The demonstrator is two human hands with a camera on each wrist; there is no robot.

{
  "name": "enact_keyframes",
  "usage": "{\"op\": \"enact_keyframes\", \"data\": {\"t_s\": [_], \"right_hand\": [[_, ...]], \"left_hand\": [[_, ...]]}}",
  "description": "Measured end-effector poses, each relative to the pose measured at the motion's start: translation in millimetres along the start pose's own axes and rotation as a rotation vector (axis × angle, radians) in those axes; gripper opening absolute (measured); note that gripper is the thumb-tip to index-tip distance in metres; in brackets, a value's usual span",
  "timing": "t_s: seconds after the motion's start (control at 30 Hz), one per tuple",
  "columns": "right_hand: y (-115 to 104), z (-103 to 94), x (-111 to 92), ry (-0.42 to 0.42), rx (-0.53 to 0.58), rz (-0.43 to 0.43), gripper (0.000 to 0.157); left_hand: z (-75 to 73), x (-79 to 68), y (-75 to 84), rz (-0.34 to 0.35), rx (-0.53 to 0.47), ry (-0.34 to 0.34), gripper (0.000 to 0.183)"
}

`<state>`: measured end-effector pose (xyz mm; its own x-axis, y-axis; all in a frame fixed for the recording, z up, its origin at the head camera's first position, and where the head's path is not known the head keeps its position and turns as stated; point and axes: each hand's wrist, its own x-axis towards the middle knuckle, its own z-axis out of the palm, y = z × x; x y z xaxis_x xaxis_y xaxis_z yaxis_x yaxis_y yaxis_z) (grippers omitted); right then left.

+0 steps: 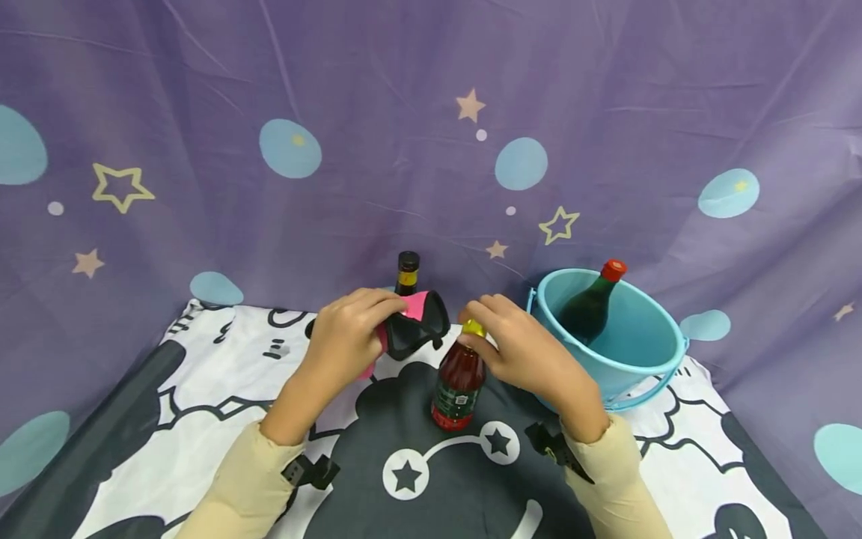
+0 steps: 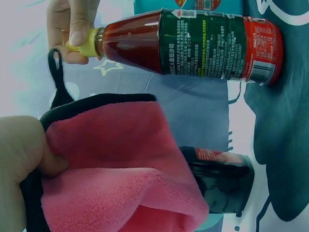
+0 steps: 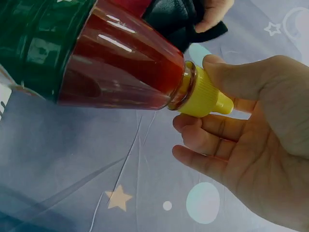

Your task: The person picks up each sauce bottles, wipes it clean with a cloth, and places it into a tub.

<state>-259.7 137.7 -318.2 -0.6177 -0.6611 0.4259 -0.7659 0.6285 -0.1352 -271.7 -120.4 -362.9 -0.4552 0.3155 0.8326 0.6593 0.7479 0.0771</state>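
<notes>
My left hand (image 1: 349, 332) grips a pink plush cloth (image 2: 111, 130) with black edging and a small black hanging loop (image 2: 57, 72). To its right, my right hand (image 1: 525, 346) pinches the yellow cap (image 3: 200, 94) of a sauce bottle (image 1: 459, 385) between thumb and fingers. That bottle holds red sauce and has a green and red label; it stands nearly upright over the dark print of the tablecloth. Behind the pink cloth rises a dark bottle (image 1: 407, 273) with a black cap and yellow neck band, its lower part hidden in the head view.
A light blue bucket (image 1: 646, 389) stands at the right, its handle hanging down in front. Inside leans a dark green bottle (image 1: 587, 308) with a red cap. The black and white tablecloth (image 1: 202, 449) ends at a purple curtain (image 1: 404, 187) at the back.
</notes>
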Motion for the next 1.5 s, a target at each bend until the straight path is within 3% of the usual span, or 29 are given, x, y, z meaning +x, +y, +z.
{"op": "enact_keyframes", "data": {"t_s": [0.27,0.47,0.67,0.8,0.87,0.97,1.1,1.27,1.4,1.5], "right_hand": [[-3,2.7,-4,0.061,-0.008,0.005,0.021],[0,1.8,0,0.073,0.009,0.020,0.023],[0,1.2,1,0.093,-0.003,0.027,0.023],[0,2.5,1,0.102,-0.020,0.025,0.022],[0,3.4,0,0.101,-0.028,0.032,0.021],[0,3.9,-2,0.099,-0.047,0.046,0.020],[1,3.2,-3,0.097,-0.053,0.050,0.020],[4,0.3,-4,0.095,-0.011,0.059,0.032],[7,-0.8,-7,0.057,0.031,0.097,0.039],[9,-0.4,-10,0.038,0.049,0.139,0.032]], "left_hand": [[-2.3,0.8,10.6,-0.102,-0.073,0.138,0.044],[-0.6,3.5,24.8,-0.137,-0.160,0.187,0.043],[10.4,2.4,44.5,-0.275,-0.360,0.163,0.043],[17.6,-0.9,52.8,-0.386,-0.519,0.080,0.041],[20.5,-3.4,54.9,-0.408,-0.561,0.033,0.040],[25.0,-7.1,55.1,-0.342,-0.559,-0.027,0.039],[30.2,-9.8,51.3,-0.131,-0.431,-0.049,0.046],[35.4,-9.8,44.4,0.103,-0.258,-0.027,0.053],[39.3,-10.0,40.9,0.211,-0.172,-0.010,0.053],[42.1,-11.6,40.2,0.261,-0.137,-0.001,0.049]]}}
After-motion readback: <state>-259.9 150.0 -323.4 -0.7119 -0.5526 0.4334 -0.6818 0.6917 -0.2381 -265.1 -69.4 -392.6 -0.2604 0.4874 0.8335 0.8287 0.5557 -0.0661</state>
